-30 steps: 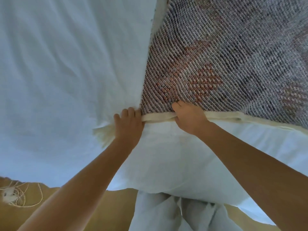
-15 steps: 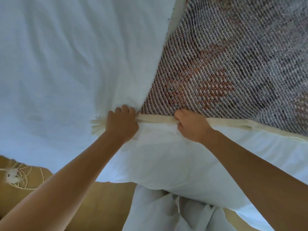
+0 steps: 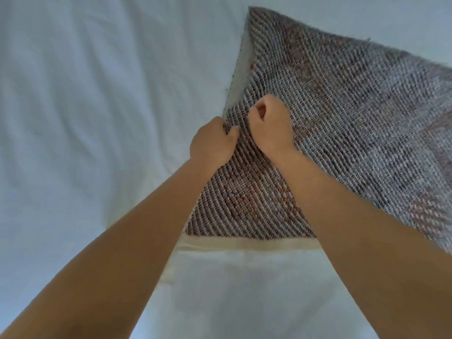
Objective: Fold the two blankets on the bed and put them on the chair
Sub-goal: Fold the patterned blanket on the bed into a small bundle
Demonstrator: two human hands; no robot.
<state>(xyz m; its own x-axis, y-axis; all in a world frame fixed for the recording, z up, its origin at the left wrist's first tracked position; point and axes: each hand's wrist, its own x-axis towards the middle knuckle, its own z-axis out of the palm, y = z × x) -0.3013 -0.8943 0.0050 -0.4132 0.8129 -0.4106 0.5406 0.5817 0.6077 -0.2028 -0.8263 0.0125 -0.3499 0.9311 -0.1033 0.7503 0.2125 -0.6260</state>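
Observation:
A woven grey blanket (image 3: 354, 113) with faint red patterns and a cream border lies spread on the white bed sheet (image 3: 85, 118), filling the right half of the view. My left hand (image 3: 212, 143) pinches the blanket at its left edge. Just to its right, my right hand (image 3: 271, 126) is a closed fist bunching the weave. Both hands are close together over the blanket. A cream hem strip (image 3: 244, 243) runs across below my arms. A second blanket and the chair are out of view.
White sheet covers the bed on the left, the top and the near side (image 3: 244, 302). The blanket's far fringe edge (image 3: 367, 42) runs diagonally at the upper right.
Both hands left the cream hem and moved forward onto the woven blanket, gripping it further in. The view has moved in over the bed, so the floor and cable are out of sight.

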